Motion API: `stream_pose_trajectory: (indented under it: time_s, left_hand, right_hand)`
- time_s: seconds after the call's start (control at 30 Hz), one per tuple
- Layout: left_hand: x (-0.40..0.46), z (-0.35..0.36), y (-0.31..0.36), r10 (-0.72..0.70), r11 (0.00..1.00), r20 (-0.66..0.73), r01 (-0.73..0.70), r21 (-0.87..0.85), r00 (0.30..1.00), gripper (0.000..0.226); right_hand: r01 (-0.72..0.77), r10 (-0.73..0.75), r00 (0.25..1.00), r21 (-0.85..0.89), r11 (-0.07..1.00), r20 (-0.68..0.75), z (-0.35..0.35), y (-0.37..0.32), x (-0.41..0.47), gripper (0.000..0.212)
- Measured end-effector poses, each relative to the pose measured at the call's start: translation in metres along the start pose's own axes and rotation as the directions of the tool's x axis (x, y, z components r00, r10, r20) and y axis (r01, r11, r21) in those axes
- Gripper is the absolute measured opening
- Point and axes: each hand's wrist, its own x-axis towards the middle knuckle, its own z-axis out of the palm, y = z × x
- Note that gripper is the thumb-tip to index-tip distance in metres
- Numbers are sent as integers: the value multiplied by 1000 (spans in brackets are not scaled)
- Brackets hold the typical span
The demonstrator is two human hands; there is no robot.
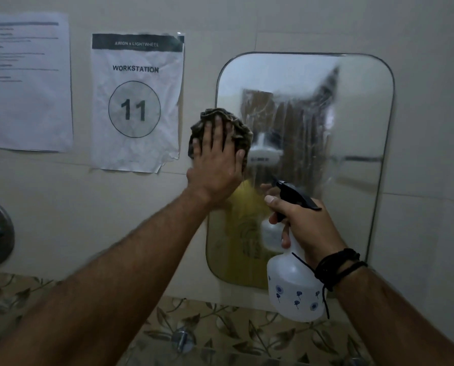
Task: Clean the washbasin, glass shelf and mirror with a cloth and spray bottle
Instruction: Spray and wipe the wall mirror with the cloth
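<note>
- The left hand (216,165) lies flat, fingers spread, palm pressing a bunched cloth (221,128) against the wall at the left edge of the mirror (352,122). It grips nothing; it only pins the cloth under the palm and fingers.
- The cloth is dark, crumpled into folds, and shows around the fingertips from 9 o'clock through 12 to 3 o'clock of the hand.
- The right hand (306,225) is closed around the neck of a spray bottle (294,289), forefinger on the trigger, at about 4 o'clock from the left hand.
- The bottle hangs upright, translucent white with small blue flower prints, its black nozzle pointing toward 10 o'clock at the mirror.
- Black cord bracelets (338,265) wrap the right wrist.
- The mirror, a rounded rectangle, is fogged and streaked with wet runs across its upper and middle glass; its lower left reflects something yellow.
- At 10 o'clock from the left hand a creased paper sign (137,101) reads "WORKSTATION 11"; further left hangs a second printed sheet (30,83), its text too blurred to read.
- Along 6 o'clock runs a band of leaf-patterned tile (220,334).
</note>
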Motion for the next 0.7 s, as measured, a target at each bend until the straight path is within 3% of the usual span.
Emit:
stream_pose_trajectory:
  time_s: [0.2,0.47,0.7]
  left_hand:
    - [-90,41,-3,-1,1000,43,-1,28,999,69]
    - [-82,40,-10,27,998,56,-30,46,998,69]
    - [-145,63,-5,-6,1000,139,4,17,990,67]
  right_hand:
    - [-26,27,999,8,1000,-19,1,11,-7,25]
    - [-109,108,994,-35,993,-16,11,33,-18,27]
    - [-151,151,988,3,989,-9,5,52,-41,30]
